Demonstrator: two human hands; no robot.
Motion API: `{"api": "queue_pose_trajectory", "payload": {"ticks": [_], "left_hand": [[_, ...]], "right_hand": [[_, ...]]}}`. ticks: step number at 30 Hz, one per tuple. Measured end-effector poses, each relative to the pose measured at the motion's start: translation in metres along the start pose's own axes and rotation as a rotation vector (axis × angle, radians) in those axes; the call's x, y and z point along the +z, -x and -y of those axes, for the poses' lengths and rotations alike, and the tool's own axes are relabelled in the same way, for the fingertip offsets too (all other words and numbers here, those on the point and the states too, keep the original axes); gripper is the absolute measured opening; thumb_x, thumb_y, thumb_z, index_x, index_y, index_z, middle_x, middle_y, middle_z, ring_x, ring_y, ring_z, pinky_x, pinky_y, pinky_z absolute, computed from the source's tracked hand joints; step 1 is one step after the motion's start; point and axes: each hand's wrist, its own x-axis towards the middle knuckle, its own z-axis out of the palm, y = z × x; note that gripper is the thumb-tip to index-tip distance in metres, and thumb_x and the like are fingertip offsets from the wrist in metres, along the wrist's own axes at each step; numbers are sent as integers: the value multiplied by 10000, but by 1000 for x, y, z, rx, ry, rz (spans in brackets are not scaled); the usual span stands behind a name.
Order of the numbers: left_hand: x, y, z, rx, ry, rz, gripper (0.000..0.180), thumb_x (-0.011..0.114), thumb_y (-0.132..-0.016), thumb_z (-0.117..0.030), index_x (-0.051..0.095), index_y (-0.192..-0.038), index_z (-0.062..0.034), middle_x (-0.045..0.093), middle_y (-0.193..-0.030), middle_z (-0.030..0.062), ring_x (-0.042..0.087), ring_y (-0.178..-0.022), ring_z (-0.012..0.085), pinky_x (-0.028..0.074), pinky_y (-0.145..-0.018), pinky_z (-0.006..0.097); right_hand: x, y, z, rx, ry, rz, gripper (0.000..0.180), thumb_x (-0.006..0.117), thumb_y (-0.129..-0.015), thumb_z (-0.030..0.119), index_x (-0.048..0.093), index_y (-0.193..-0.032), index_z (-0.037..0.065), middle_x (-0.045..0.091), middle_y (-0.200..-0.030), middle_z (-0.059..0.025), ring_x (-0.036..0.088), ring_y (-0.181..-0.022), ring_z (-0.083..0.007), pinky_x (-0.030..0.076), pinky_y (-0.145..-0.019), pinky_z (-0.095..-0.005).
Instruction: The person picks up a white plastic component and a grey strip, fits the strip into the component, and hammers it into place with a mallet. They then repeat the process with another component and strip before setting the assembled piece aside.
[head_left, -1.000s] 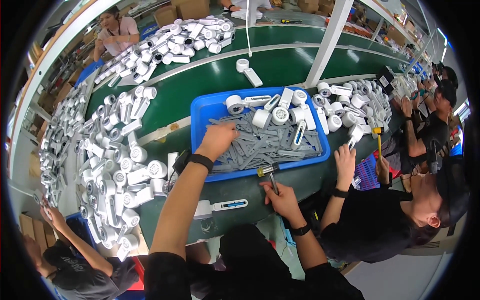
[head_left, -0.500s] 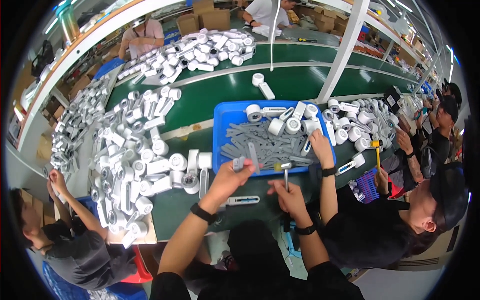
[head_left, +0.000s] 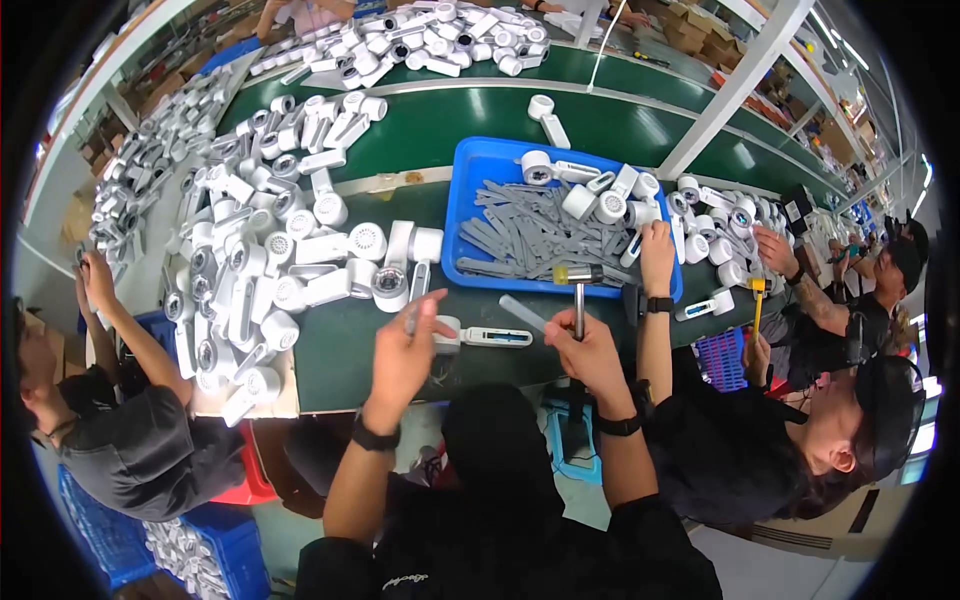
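My right hand (head_left: 592,352) is closed round a hammer (head_left: 579,305) whose double-ended head, yellowish on one side, stands above the fist. A grey plastic strip (head_left: 522,312) sticks out to the left from its thumb and fingertips. To the left, my left hand (head_left: 402,352) is raised over the table edge, index finger extended; a sliver of grey plastic (head_left: 412,320) shows between its thumb and fingers. Beside those fingers a white handheld fan (head_left: 498,338) lies on the green table, its handle pointing right and its round head partly hidden by the hand.
A blue tray (head_left: 462,215) of grey strips and white fans stands ahead; a co-worker's hand (head_left: 656,250) reaches into it. White fans (head_left: 300,250) are heaped at left. Another yellow-headed hammer (head_left: 757,300) is in a person's hand at right. A white post (head_left: 735,90) rises behind.
The long grey strip has passed from my left hand to my right fingers. My left hand has moved left and down to the fan. The view has shifted, and the hammer is still in my right hand.
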Motion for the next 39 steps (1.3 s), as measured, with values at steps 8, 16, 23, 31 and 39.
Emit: {"api": "queue_pose_trajectory", "payload": {"ticks": [8,16,23,31,39], "left_hand": [[9,18,42,567,-547,-138,392,848,-746,-128,754,-1116,-38,701,-1186,78,654,-915,283,563,-772,369],[20,8,58,618,-613,-134,453,884,-710,-235,766,-1115,-68,701,-1176,30,614,-893,233,538,-801,344],[21,7,55,594,-588,-124,453,886,-706,-216,765,-1114,-64,696,-1185,31,608,-892,245,537,-789,345],[7,29,13,-142,658,137,432,488,-1098,-367,706,-1175,-1,517,-1531,156,630,-1123,241,504,-945,394],[29,11,-24,-16,1015,455,693,273,-1107,-539,493,-1508,-17,147,-1720,107,205,-1564,278,168,-1276,470]], "right_hand": [[21,-12,-22,-86,346,41,201,683,-980,116,723,-1163,47,680,-786,19,503,-626,-31,398,-565,-237],[18,-19,-29,-272,681,76,187,709,-964,146,761,-1117,52,654,-789,-61,599,-694,-110,454,-632,-283],[15,-22,-32,-142,290,-29,190,705,-992,163,760,-1124,38,659,-782,41,485,-634,-32,386,-580,-226],[20,-6,-15,-132,80,-76,208,689,-1011,160,749,-1163,31,670,-777,53,413,-519,-4,291,-471,-207],[48,23,26,-277,331,37,231,746,-959,151,746,-1156,30,647,-759,-14,530,-658,-71,406,-596,-247]]}}
